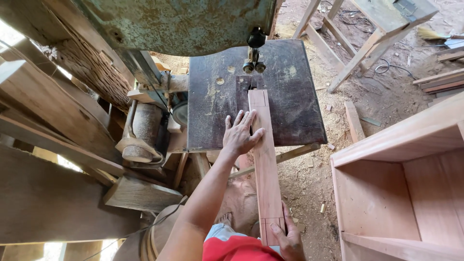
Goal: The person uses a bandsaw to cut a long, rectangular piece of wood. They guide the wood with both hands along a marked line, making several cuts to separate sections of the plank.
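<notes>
Left hand (240,136) flat atop plank (267,183)

Soft daylight fills the scene — blown-out glare through wall gaps (9,36) at the left edge. Shadows are faint, focus sharp; wide-lens bending curves the edges.

The plank (266,169) is smooth, reddish planed wood. The tabletop (290,96) is dark metal, worn and scratched matt. The cabinet (411,193) on the right is pale, smooth bare wood. The floor (309,183) is rough with sawdust.
</notes>
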